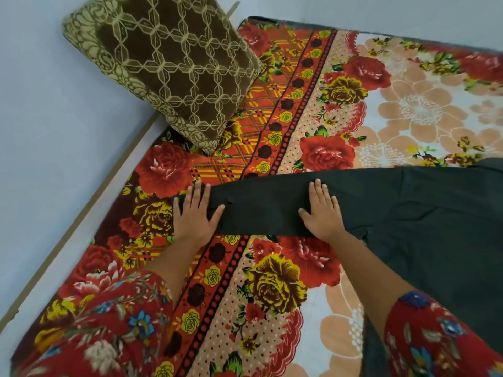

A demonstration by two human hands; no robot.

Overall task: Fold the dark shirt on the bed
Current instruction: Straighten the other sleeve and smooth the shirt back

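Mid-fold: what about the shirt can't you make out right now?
Head view:
Dark shirt: body cut off by the right edge; collar and other sleeve unseen.
Its sleeve end: covered by the left hand.
Its near part: hidden behind the right forearm.
Front or back: cloth too dark to tell.

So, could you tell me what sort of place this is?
Probably a bedroom: a floral bedspread lies flat against plain walls, a brown patterned pillow sits on it, and a dark shirt is spread out there.
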